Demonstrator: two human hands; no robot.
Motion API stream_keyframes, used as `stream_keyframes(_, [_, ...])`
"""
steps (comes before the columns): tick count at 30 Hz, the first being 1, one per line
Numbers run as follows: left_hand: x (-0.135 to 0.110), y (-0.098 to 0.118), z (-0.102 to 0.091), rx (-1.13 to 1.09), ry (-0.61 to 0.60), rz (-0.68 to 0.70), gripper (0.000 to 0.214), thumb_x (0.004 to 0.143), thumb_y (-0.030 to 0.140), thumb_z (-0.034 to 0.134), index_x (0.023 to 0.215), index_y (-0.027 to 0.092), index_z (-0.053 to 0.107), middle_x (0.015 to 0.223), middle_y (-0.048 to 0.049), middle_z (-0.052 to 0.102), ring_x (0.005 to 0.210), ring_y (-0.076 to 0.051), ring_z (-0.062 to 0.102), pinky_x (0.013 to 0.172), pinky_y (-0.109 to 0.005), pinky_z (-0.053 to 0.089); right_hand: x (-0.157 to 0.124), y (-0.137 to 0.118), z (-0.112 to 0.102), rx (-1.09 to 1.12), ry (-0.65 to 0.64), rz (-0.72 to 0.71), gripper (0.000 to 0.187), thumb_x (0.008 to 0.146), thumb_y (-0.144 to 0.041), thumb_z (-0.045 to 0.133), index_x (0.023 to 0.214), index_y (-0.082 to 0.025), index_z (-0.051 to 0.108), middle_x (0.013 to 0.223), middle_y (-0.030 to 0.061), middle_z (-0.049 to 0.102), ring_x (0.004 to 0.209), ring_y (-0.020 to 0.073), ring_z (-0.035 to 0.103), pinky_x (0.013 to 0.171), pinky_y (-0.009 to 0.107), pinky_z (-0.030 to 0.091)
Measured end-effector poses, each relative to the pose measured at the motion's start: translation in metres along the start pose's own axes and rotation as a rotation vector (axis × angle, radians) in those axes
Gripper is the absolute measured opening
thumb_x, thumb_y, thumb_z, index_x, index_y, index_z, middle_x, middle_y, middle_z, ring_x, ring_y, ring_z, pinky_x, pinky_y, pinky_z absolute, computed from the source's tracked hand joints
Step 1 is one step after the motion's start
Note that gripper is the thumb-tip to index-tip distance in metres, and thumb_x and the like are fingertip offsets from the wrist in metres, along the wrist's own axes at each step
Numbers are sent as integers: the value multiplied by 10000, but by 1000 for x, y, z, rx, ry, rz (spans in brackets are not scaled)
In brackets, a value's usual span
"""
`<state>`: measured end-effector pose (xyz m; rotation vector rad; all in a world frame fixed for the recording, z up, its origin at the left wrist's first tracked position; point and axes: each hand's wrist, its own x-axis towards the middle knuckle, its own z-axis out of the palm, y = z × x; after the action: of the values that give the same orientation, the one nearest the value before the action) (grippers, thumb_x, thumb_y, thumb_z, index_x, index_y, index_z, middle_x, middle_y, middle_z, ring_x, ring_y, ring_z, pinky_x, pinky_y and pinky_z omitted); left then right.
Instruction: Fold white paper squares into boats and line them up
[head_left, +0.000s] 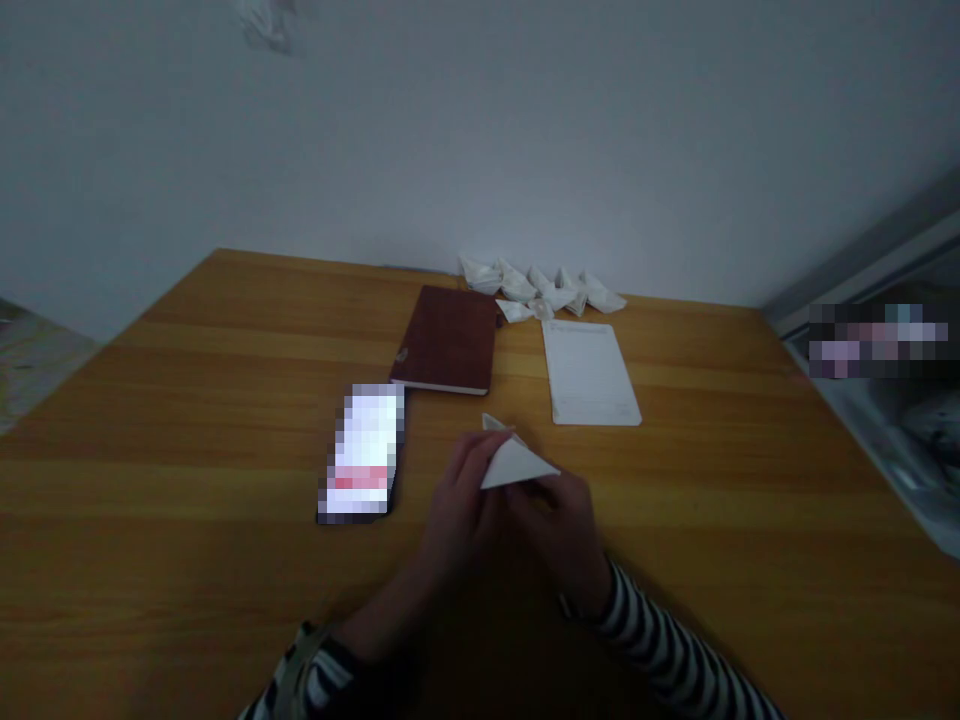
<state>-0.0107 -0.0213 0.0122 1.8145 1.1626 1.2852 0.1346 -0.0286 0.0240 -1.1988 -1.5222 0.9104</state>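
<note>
A folded piece of white paper (pixel 517 464) is held between my two hands, above the near middle of the table. My left hand (pixel 459 500) grips its left side, with the fingers curled over it. From the right, my right hand (pixel 564 520) has its fingers closed at the paper's lower right edge. One narrow paper tip pokes up beyond my left fingers. The undersides of the folds are hidden. Ahead and to the right lies a pad of white paper (pixel 591 374). Several folded paper boats (pixel 517 282) stand in a cluster by the wall.
A dark red notebook (pixel 450 340) lies left of the paper pad. Nearer to me on the left is a phone (pixel 361 455) with a lit, blurred screen. The wooden table (pixel 187 400) ends at a pale wall (pixel 480 130). Blurred items (pixel 877 340) sit beyond its right edge.
</note>
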Motion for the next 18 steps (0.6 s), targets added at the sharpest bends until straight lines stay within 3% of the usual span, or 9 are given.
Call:
stream_keyframes(3, [-4,4,1,-31,-233,35,612,956,225,510,1531,262,308,1511,-128,412,1350,-257,465,1107,-403,424,5,10,-2,261,56,187,137,798,-205,671,885,-201,777,823,40,780,745,200,722,708,302,583])
stream_keyframes(5, [-4,8,1,-101,-288,38,631,976,261,493,1559,266,253,1576,-121,341,1430,-266,376,1164,-431,363,12,17,-10,385,63,260,129,788,-234,705,884,-217,790,841,37,792,780,213,737,754,326,593])
stream_keyframes(7, [-2,11,2,-168,-191,11,488,1001,234,444,1486,275,401,1512,-106,441,1396,-242,426,1156,-435,373,18,22,-17,474,31,283,150,795,-256,728,927,-235,797,930,43,799,856,221,744,828,347,587])
stream_keyframes(10, [2,12,1,-185,29,-25,246,969,167,534,1164,261,653,1232,-59,633,1171,-186,601,1033,-368,484,22,26,-22,519,-34,283,170,810,-274,743,966,-237,800,1031,59,790,943,238,741,907,378,568])
stream_keyframes(13, [5,13,-1,-99,85,20,161,907,125,639,999,236,710,1077,-31,661,1008,-147,648,891,-287,539,19,30,-21,459,-27,281,191,793,-310,769,962,-229,805,1023,67,791,938,256,747,908,402,574])
stream_keyframes(18, [3,13,-3,46,142,103,181,869,96,682,989,222,732,974,-25,650,903,-130,644,777,-245,546,16,33,-20,368,38,261,144,770,-322,783,883,-238,814,948,54,801,872,259,759,835,394,604])
